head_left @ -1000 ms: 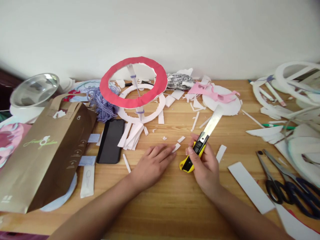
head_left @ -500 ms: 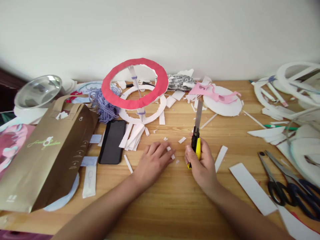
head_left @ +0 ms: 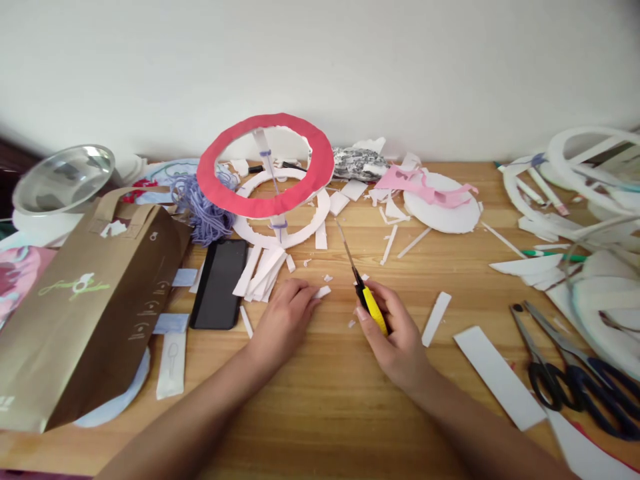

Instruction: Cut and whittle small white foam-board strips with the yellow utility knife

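Note:
My right hand grips a yellow and black utility knife in the middle of the wooden table. Its long blade is out and points up and to the left. My left hand rests on the table with its fingertips on a small white foam scrap, just left of the knife. Behind them stands a model of a red ring above a white ring, joined by a post.
A brown paper bag and a black phone lie at the left, near purple yarn. Two pairs of scissors and a white strip lie at the right. White foam rings and scraps crowd the back.
My right hand has turned the knife, so the blade swung from pointing up-right to up-left. My left hand drew back a little with a small white scrap at its fingertips.

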Motion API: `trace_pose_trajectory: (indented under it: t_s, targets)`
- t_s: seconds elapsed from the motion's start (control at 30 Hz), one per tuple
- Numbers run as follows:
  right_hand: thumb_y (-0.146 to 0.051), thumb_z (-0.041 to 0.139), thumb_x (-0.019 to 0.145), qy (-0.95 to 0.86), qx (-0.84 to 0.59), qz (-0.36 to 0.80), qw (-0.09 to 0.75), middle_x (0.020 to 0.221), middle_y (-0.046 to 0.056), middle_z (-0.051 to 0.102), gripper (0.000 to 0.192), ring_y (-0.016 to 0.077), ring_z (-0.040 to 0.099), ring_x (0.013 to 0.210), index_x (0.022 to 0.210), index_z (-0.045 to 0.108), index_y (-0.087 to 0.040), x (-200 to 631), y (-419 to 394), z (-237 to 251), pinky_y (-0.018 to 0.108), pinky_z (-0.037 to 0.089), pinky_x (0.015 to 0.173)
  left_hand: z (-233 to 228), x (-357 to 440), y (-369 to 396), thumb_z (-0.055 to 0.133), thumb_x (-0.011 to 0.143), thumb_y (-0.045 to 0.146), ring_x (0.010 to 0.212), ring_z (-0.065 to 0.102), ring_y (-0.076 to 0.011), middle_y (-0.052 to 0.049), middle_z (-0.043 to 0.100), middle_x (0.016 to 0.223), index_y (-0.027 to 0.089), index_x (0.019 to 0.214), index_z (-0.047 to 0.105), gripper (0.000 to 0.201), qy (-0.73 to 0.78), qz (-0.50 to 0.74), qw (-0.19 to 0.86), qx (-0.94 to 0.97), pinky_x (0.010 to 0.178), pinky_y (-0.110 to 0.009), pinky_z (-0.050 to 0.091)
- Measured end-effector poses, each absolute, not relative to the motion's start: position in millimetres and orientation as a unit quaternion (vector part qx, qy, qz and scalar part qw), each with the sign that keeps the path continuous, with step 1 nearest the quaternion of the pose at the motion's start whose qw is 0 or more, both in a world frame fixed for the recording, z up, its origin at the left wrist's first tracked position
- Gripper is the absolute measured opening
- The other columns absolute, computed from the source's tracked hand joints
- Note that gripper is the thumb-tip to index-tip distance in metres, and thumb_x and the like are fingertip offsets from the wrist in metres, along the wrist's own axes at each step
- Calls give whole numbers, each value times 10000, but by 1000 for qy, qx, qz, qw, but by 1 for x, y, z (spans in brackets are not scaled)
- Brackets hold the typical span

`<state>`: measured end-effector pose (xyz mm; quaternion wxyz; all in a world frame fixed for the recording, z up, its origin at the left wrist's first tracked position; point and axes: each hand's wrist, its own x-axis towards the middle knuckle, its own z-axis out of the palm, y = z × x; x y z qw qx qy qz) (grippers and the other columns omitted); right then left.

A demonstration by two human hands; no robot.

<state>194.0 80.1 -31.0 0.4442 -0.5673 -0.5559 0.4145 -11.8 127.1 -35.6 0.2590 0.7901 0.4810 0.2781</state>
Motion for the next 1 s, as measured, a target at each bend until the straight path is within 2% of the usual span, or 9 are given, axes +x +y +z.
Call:
trace_pose_trajectory:
  t_s: [0.07,0.13,0.2,0.27,0.47,0.67,0.8,0.93,1.0]
  targets:
    - [-261,590,927,-621,-558,347,428,1196,68,637,433,191,639,1032,1346,482,-291,198,81,-30,302,534,867,-32,-12,128,442,988,255,961,606,-199,-92,658,999,177,1012,614,190,507,305,298,749,873,-356,493]
    - [-219,590,921,-686,-525,287,415,1196,79,639,467,193,640,1035,1370,472,-271,202,84,-28,303,519,891,-29,-12,129,407,1002,287,847,620,-174,-57,678,898,191,1010,579,197,541,331,355,686,799,-325,490]
    - [-192,582,924,-734,-488,249,402,1155,83,651,489,183,649,996,1393,457,-250,205,87,-27,287,521,861,-27,-11,130,393,1007,344,688,588,-148,-13,655,754,198,1003,557,219,555,365,423,616,687,-287,475]
    - [-187,589,926,-762,-477,217,381,1108,83,667,491,177,659,952,1397,460,-233,207,90,-26,277,526,817,-27,-10,131,417,995,399,620,556,-137,-1,634,696,190,983,558,252,531,409,490,558,626,-272,462]
    - [-217,656,903,-770,-527,85,350,984,80,711,462,185,684,829,1350,538,-206,216,99,-29,296,534,750,-31,-7,136,550,925,467,728,631,-157,-67,696,859,150,1123,581,375,422,472,654,415,720,-325,522]
    - [-209,661,897,-792,-497,74,345,969,66,714,471,173,684,815,1355,552,-217,217,100,-28,280,538,728,-32,-7,137,599,908,429,672,585,-107,-24,653,779,149,870,622,283,441,465,641,422,672,-252,494]
    - [-211,639,912,-789,-506,98,334,917,46,708,452,157,672,759,1357,558,-215,215,100,-30,267,529,682,-34,-8,138,675,861,380,670,585,-100,-9,658,782,166,960,634,239,438,477,654,391,672,-242,487]
    - [-201,639,911,-800,-484,107,339,986,58,708,494,164,677,835,1391,527,-228,214,99,-29,267,527,724,-34,-10,137,675,861,383,683,581,-101,-12,652,785,165,1095,652,321,411,477,674,386,678,-242,483]
    - [-202,625,919,-804,-484,105,330,997,58,710,482,162,679,850,1391,530,-230,214,99,-27,260,525,730,-32,-10,136,663,867,396,682,582,-106,-25,658,799,153,1077,667,321,406,453,682,406,667,-246,481]
